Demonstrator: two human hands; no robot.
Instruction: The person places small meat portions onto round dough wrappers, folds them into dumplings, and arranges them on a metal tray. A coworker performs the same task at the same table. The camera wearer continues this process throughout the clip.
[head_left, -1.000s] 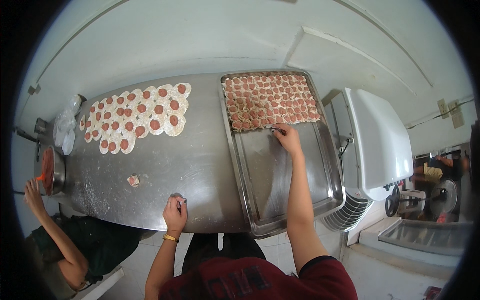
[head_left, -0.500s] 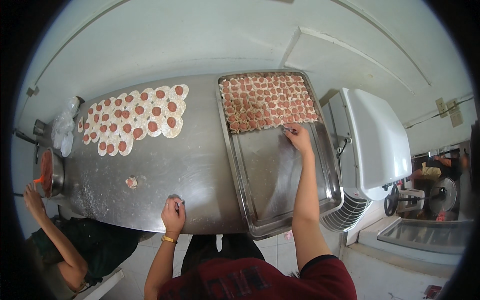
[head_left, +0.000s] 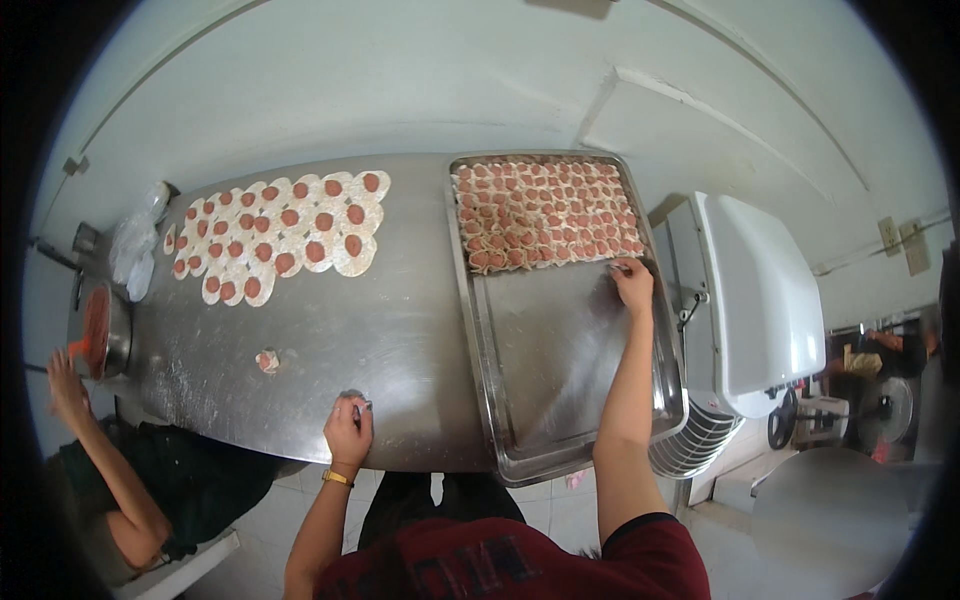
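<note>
Over the large metal tray, my right hand is closed in a pinch at the front right corner of the packed rows of open-topped dumplings. What its fingertips hold, if anything, is too small to make out. My left hand rests curled at the table's near edge, its fingers closed; their contents are hidden. Beyond it, to the left, a single meat-filled dumpling sits alone on the steel table. Farther back lie round wrappers in overlapping rows, each topped with pink filling.
At the left, a co-worker's hand is by an orange-handled tool in a metal bowl of filling. Clear plastic bags lie behind the bowl. A white lidded appliance stands right of the tray.
My right hand has shifted rightward along the front row of dumplings. My left hand stays in place. The co-worker's hand has risen slightly, and the whole view has shifted a little.
</note>
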